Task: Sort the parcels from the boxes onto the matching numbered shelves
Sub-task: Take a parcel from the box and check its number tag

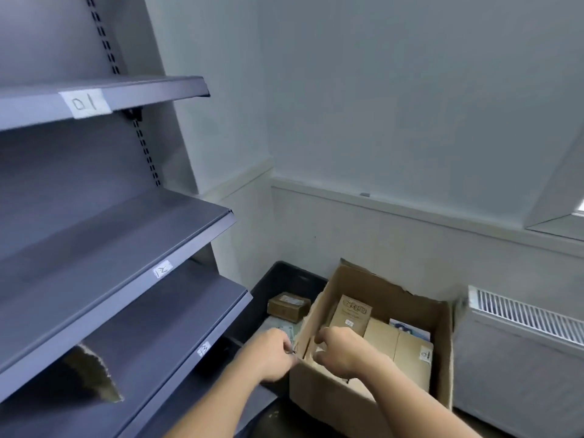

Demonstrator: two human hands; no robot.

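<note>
Left hand curls at the left wall of the cardboard box, and right hand curls down inside its near corner. Blur hides what either grip pinches. Brown parcels fill the box. Behind it, a small parcel lies in a black bin. The numbered shelves stand left.
</note>
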